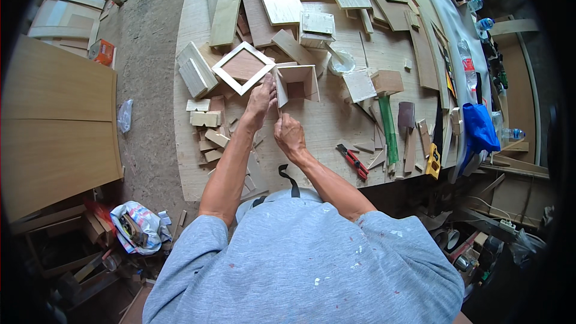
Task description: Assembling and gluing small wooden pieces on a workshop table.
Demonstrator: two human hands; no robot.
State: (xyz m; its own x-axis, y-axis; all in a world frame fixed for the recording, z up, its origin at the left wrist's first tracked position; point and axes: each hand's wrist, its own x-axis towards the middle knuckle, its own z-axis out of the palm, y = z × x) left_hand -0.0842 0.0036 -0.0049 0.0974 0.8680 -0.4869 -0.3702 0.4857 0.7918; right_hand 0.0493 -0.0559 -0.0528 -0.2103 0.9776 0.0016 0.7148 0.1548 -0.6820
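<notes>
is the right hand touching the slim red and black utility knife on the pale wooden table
Apart: the head view plainly shows bare pale wooden table between the right hand and the slim red-and-black utility knife.

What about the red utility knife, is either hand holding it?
No, the red utility knife lies on the table, apart from the left hand and the right hand.

We see a small box of thin wooden panels over the worktop, its open face turned toward us, showing a browner inside, just right of a pale square frame turned cornerwise.
</notes>
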